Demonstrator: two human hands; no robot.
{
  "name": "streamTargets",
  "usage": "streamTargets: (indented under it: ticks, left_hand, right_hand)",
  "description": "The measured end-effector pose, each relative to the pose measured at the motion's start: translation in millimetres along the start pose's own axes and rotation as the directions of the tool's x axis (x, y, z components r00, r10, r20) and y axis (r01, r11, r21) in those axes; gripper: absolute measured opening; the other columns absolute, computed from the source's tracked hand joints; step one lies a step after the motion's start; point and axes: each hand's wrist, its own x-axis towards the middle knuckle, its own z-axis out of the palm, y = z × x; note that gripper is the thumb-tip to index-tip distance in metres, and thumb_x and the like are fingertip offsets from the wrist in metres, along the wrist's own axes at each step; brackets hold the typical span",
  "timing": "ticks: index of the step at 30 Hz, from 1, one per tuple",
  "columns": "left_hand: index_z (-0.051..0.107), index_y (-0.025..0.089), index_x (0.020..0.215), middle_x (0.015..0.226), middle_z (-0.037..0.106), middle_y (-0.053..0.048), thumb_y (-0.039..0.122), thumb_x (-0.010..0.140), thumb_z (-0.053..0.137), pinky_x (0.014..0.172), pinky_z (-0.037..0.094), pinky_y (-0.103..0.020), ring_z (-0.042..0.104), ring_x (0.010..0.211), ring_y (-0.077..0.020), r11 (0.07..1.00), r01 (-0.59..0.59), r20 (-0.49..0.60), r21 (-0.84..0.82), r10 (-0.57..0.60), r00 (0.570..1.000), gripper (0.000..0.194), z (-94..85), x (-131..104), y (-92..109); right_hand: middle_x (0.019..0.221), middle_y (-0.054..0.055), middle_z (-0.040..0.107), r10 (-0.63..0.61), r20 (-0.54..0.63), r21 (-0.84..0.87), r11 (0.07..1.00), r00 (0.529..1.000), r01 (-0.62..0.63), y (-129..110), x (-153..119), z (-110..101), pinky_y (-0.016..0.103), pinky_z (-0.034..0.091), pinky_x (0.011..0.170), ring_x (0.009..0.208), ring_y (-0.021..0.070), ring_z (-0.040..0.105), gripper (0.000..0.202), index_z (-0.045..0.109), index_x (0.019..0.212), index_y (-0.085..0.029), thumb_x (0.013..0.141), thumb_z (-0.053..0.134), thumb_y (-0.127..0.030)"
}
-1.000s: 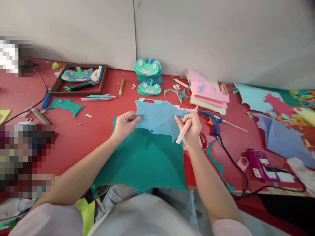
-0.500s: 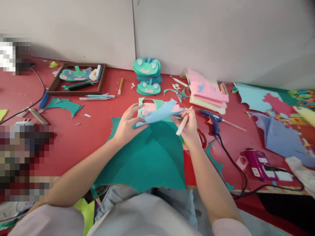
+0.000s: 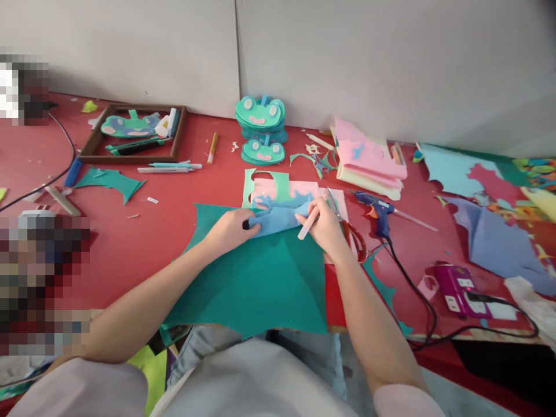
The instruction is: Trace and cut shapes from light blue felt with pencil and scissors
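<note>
A light blue felt piece [image 3: 278,221] is stretched between both hands over a large dark green felt sheet [image 3: 256,284]. My left hand [image 3: 230,233] is closed on its left end; a small black thing [image 3: 246,225] shows by the fingers, its kind unclear. My right hand [image 3: 325,227] pinches the right end and also holds a whitish pen [image 3: 307,225], slanting down to the left. Under and beside the right wrist lie red-handled scissors [image 3: 357,240]. Pink felt [image 3: 299,188] and a light green felt offcut [image 3: 282,180] lie just beyond the blue piece.
Frog-face felt cutouts [image 3: 260,113] are stacked at the back. A brown frame [image 3: 130,159] holds another face and pens. To the right are a blue glue gun [image 3: 380,214] with its cord, a purple power strip [image 3: 460,289], folded pink felt [image 3: 369,153] and blue felt [image 3: 499,237].
Both hands have come down and nearer with the blue felt, which now lies low over the green sheet. The left fingers have closed in from a spread grip. The scissors show more fully.
</note>
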Motion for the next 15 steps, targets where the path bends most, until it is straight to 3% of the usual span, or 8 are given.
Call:
streamTargets:
  ticks: [4, 10, 15]
  left_hand:
    - [0.05, 0.018, 0.061, 0.076, 0.053, -0.003, 0.033, 0.083, 0.054, 0.056, 0.035, -0.026, 0.05, 0.063, -0.0138, 0.995, -0.056, 0.014, 0.088, 0.055, 0.998, 0.027, 0.0, -2.2, 2.0]
    - [0.054, 0.018, 0.069, 0.076, 0.052, -0.001, 0.038, 0.084, 0.055, 0.059, 0.036, -0.026, 0.05, 0.063, -0.0137, 1.0, 0.008, 0.056, 0.011, -0.008, 0.998, 0.025, -3.6, -1.1, -5.2]
    - [0.051, 0.019, 0.067, 0.075, 0.052, -0.002, 0.04, 0.083, 0.056, 0.059, 0.034, -0.027, 0.051, 0.067, -0.0159, 0.999, 0.024, 0.036, 0.042, -0.025, 0.999, 0.027, -2.9, -2.0, -6.8]
  right_hand:
    - [0.06, -0.006, 0.048, 0.036, 0.043, -0.03, 0.999, 0.998, -0.034, -3.3, -2.2, 1.6, 0.027, 0.038, 0.057, 0.059, 0.0149, 0.053, 0.028, 0.037, 0.075, -0.024, 0.076, 0.064, -0.031]
    - [0.059, -0.005, 0.05, 0.02, 0.036, -0.046, 0.999, 0.999, -0.019, -1.6, -2.0, 4.1, 0.027, 0.038, 0.055, 0.058, 0.0161, 0.054, 0.028, 0.037, 0.075, -0.024, 0.078, 0.063, -0.034]
    - [0.059, -0.005, 0.051, 0.014, 0.037, -0.087, 0.996, 0.999, -0.011, -2.7, -2.2, 5.0, 0.028, 0.038, 0.056, 0.057, 0.0164, 0.052, 0.026, 0.037, 0.075, -0.025, 0.079, 0.061, -0.033]
